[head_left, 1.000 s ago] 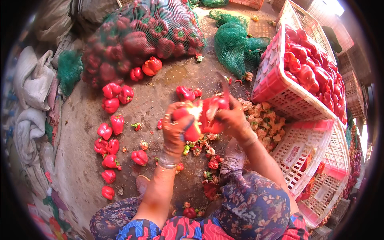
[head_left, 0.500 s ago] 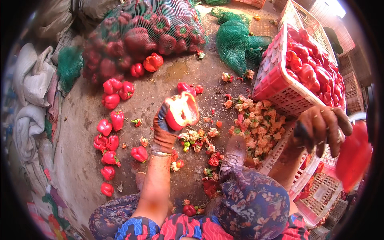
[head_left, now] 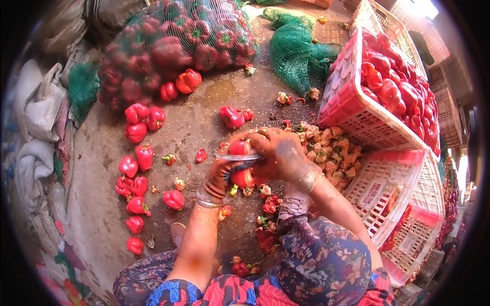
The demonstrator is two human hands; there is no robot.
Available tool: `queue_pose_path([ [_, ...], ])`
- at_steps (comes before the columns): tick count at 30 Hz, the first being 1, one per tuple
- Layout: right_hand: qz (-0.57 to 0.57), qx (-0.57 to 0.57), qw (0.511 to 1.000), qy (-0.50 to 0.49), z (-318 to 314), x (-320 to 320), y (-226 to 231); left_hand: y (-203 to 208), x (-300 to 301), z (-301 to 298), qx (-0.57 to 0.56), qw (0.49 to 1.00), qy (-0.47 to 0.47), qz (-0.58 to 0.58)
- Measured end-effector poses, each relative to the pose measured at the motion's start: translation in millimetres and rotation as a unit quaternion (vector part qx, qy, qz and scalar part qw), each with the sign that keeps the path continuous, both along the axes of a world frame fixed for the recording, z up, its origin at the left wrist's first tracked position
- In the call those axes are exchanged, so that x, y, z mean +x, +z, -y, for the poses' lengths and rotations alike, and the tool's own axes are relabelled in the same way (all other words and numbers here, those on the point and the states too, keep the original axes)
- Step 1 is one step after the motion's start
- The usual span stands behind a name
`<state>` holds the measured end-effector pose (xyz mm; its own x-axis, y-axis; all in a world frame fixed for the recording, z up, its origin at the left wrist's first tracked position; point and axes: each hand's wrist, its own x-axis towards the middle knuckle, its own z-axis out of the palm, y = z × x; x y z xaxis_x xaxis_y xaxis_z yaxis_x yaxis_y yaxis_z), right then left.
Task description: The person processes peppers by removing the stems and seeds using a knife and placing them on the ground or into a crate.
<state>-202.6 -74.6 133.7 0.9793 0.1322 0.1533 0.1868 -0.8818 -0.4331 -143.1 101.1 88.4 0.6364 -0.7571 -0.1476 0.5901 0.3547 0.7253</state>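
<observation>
Above the littered floor, left hand cups a red pepper — right hand arches over, grip pinching a knife.

Left hand & right hand bare, grimy w/ pepper bits, metal bangles on both wrists, short sleeves in red-blue-pink print, dark floral skirt over knees, worn sandal on one foot.

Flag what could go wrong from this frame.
The knife lies across the pepper right by the left hand, so a slip might cut a finger. Both hands look wet, so the right hand may lose grip. Scraps on the ground by the crate could be slippery underfoot.
</observation>
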Motion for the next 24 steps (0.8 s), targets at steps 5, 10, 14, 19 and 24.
queue_pose_path([
  [5, -0.209, 0.520, 0.817, -0.132, 25.6, 0.6, -13.9, 10.4, -4.3, 7.2, 0.065, 0.997, -0.029, -0.034],
  [10, 0.040, 0.164, 0.978, -0.123, 15.3, -2.5, -37.0, -7.1, -6.7, 12.9, 0.083, 0.996, -0.012, -0.017],
  [14, 0.063, 0.343, 0.909, -0.229, 36.1, 1.9, -70.3, -28.2, -17.5, 12.3, 0.093, 0.993, -0.039, -0.068],
  [19, -0.180, 0.485, 0.772, -0.370, 73.1, -18.9, -96.8, -67.8, -4.7, -8.6, -0.041, 0.942, 0.154, -0.296],
  [24, -0.218, 0.644, 0.681, -0.271, 40.6, -56.1, -123.3, 41.8, -23.3, 47.9, 0.110, 0.935, 0.228, 0.250],
])
